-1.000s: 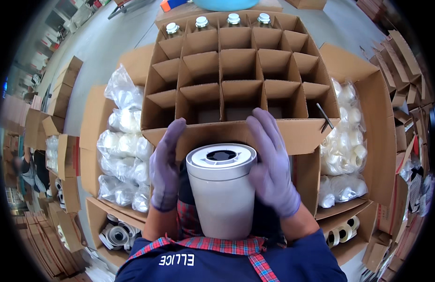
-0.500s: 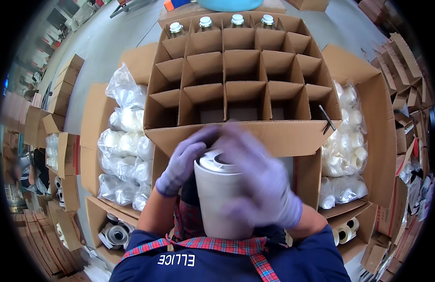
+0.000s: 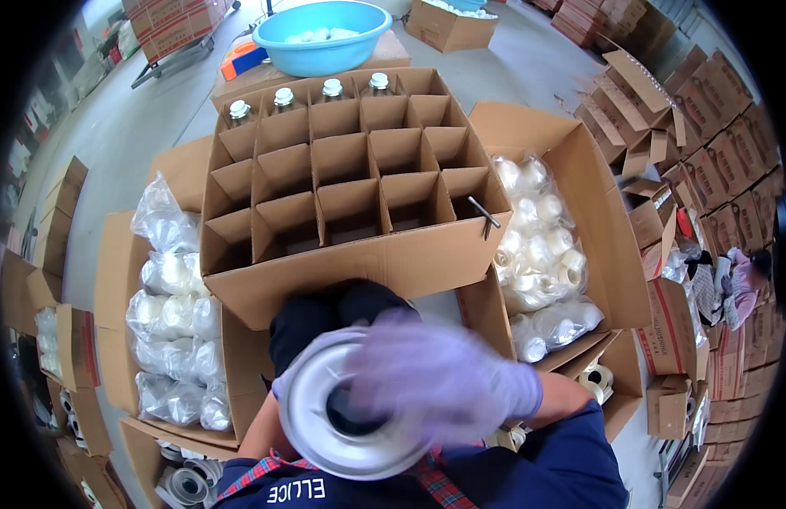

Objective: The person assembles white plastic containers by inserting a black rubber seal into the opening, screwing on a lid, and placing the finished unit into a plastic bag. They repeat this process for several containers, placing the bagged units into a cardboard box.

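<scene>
As the right hand blurs: purple-gloved, can't tell its grip!
Left hand: mostly hidden, can't tell either.
Canister: smooth, round, pale, ring-rimmed.

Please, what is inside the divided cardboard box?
Inside the box, four white-capped bottles stand in the farthest row. Cardboard dividers hide their lower parts and the bottoms of several compartments.

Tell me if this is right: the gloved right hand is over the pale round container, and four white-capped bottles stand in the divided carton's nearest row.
Wrong row: in the head view, the four white-capped bottles stand in the farthest row of the divided carton. The gloved right hand is over the pale round container.
</scene>
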The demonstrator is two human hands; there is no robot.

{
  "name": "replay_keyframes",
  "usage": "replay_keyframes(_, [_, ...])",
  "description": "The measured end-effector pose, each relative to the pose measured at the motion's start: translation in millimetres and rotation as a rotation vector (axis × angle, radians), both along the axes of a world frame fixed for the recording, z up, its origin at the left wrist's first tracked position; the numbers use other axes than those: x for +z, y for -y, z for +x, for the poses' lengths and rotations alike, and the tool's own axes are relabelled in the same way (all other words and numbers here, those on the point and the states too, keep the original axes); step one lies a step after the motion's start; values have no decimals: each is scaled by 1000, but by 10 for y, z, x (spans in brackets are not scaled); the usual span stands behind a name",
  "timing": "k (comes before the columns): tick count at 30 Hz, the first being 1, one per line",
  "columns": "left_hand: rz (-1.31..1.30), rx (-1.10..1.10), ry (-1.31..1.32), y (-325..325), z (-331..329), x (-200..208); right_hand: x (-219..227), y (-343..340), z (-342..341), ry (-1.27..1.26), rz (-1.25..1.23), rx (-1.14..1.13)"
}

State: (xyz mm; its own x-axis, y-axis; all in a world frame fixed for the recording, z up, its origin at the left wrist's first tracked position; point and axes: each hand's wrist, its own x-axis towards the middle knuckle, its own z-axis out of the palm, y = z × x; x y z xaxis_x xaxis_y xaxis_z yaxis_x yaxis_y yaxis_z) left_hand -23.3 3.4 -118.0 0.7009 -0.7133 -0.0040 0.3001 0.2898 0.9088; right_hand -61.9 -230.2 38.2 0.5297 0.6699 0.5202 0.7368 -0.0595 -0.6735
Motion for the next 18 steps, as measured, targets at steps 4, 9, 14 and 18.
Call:
replay_keyframes(4, [232,115,299,-19,-368,180,-979,1041,824,177,-344,-1479])
replay_keyframes(9, [367,48,111,-223,-442,47,-1541,1541,1702,-248,-1036,-1233])
replay_keyframes(14, [311,-139,43,-29,-264,17,-1387,2055,2069,-463,-1179,-709])
replay_keyframes(18, [260,-291,21,69,-144,-114,-369,1237,1202,100,-479,-875])
